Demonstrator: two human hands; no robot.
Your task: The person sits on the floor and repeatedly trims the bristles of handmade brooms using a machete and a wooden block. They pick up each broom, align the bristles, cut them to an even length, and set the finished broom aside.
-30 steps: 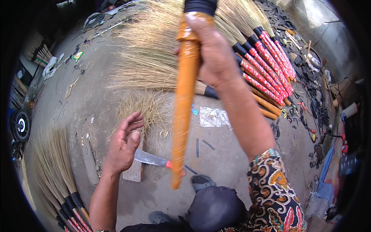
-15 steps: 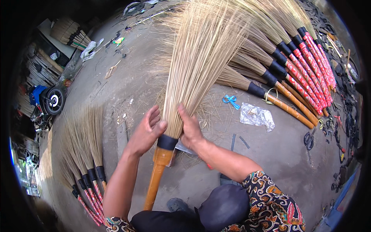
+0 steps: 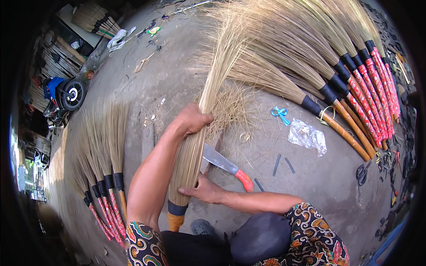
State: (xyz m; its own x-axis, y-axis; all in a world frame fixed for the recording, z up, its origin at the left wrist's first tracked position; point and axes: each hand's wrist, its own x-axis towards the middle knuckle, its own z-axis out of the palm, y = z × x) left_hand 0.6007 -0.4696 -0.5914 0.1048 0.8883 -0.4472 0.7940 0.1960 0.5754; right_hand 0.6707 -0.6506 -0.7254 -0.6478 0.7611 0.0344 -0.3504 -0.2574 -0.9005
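A grass broom point(image 3: 188, 159) with a black band and an orange-brown handle leans up from between my legs. My left hand point(image 3: 194, 119) is wrapped round the middle of its bristles, squeezing them into a narrow bundle that fans out above. Lower down, just over the black band, my right hand point(image 3: 204, 189) grips the bristles, thumb across the front and fingers hidden behind. Right of the broom lies a large knife point(image 3: 222, 160) with a red handle, its blade tip partly hidden. Loose straw trimmings point(image 3: 230, 108) are piled on the ground beyond.
Several finished brooms point(image 3: 337, 84) with red or orange handles fan out at right. More brooms point(image 3: 108, 150) lie at left. A clear plastic bag point(image 3: 307, 136), blue ribbon point(image 3: 280, 115), black strips point(image 3: 277, 165) and scissors point(image 3: 363, 174) lie on the ground. A motorcycle point(image 3: 66, 95) stands far left.
My left hand has gone from open beside the bristles to gripping them higher up. My right hand has closed low on them. The broom has shifted down toward me, its bristles bunched, uncovering the knife.
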